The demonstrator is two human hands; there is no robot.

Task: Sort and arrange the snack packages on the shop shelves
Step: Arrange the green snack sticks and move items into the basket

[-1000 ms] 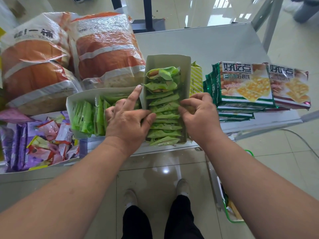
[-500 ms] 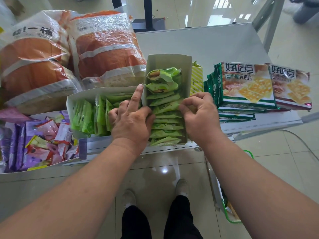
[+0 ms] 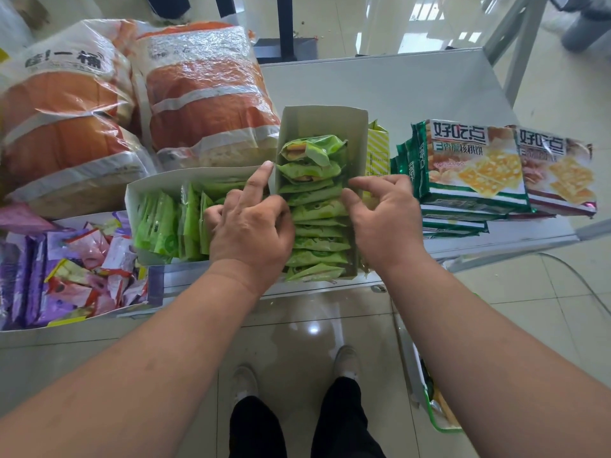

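Both hands (image 3: 319, 223) (fingers curled) flank green packets (image 3: 317, 226) in box (image 3: 358, 133).

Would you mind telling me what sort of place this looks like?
Most likely a small shop: a metal display shelf holds stacked cracker packs, open cartons of green snack packets and big bagged multipacks.

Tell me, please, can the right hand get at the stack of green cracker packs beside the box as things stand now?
Probably yes. The right hand hangs over the right wall of the upright box, and the green cracker packs lie just to its right on the shelf, uncovered, with nothing standing between.
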